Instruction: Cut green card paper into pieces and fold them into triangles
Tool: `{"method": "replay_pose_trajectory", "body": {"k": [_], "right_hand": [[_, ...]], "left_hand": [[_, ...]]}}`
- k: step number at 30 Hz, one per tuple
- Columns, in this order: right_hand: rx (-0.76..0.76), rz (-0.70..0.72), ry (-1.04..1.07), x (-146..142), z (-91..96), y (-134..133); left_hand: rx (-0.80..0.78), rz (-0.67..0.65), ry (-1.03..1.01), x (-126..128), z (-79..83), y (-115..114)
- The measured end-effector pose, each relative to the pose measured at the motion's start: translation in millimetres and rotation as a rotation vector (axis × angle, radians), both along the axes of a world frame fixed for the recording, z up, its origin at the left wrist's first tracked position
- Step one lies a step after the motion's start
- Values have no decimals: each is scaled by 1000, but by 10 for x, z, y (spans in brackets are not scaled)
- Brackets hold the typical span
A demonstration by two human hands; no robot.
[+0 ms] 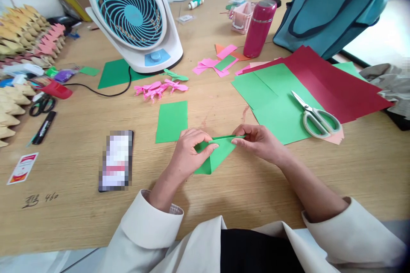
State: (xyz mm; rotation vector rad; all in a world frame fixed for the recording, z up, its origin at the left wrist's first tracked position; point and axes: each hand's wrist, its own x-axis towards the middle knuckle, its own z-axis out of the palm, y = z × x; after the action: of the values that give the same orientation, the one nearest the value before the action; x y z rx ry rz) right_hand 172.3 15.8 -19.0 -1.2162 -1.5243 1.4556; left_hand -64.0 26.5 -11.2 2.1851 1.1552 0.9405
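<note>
A folded piece of green paper (218, 156) is held just above the table between both hands. My left hand (192, 151) pinches its left part, thumb in front and fingers behind. At the paper's right corner, my right hand (258, 141) grips it between thumb and fingers. A flat green paper rectangle (172, 121) lies just beyond my left hand. White-handled scissors (315, 117) rest with blades apart on large green sheets (272, 106), to the right of my right hand.
Folded pink paper pieces (160, 88) lie before a white fan (153, 57). A phone (115, 160) is on the left. Dark red sheets (336, 85), a magenta bottle (260, 27) and a teal bag (326, 8) occupy the right and back.
</note>
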Motion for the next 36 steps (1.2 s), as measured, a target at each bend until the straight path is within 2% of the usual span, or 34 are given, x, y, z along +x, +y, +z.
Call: {"method": "replay_pose_trajectory", "body": {"k": [8, 14, 25, 32, 36], "right_hand": [[-54, -140, 255, -82, 16, 12], [-238, -156, 333, -106, 97, 8], [-379, -278, 555, -196, 75, -41], [-301, -232, 634, -180, 64, -74], [-283, -253, 643, -183, 65, -73]], "left_hand": [[46, 100, -58, 18, 26, -48], [88, 109, -62, 29, 56, -78], [237, 74, 2, 43, 118, -140], [274, 82, -5, 44, 157, -164], [291, 78, -13, 49, 172, -162]]}}
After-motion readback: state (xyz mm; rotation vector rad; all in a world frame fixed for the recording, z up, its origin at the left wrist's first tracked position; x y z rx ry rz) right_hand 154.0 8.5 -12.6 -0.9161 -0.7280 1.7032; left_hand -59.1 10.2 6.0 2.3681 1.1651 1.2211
